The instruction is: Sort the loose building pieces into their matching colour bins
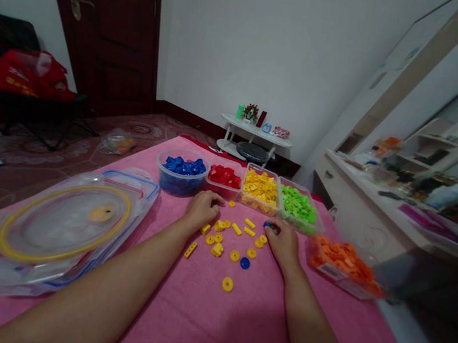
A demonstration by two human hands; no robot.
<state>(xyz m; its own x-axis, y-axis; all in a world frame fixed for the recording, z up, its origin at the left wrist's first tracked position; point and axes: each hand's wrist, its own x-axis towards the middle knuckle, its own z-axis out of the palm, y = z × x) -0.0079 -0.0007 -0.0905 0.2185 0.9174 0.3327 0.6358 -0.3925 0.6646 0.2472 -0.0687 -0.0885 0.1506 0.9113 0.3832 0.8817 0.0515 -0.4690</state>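
Several loose yellow bricks lie scattered on a pink cloth between my two hands. My left hand rests curled at their left edge, fingertips by a yellow piece; what it holds, if anything, is hidden. My right hand sits at their right edge, fingers pinched on a small blue brick. Another blue round piece lies among the yellow ones. Behind stand tubs of blue bricks, red bricks, yellow bricks and green bricks.
A tub of orange bricks sits at the right. Stacked clear lids with coloured rims lie at the left. A white dresser, a small white table and a dark door stand beyond the bed.
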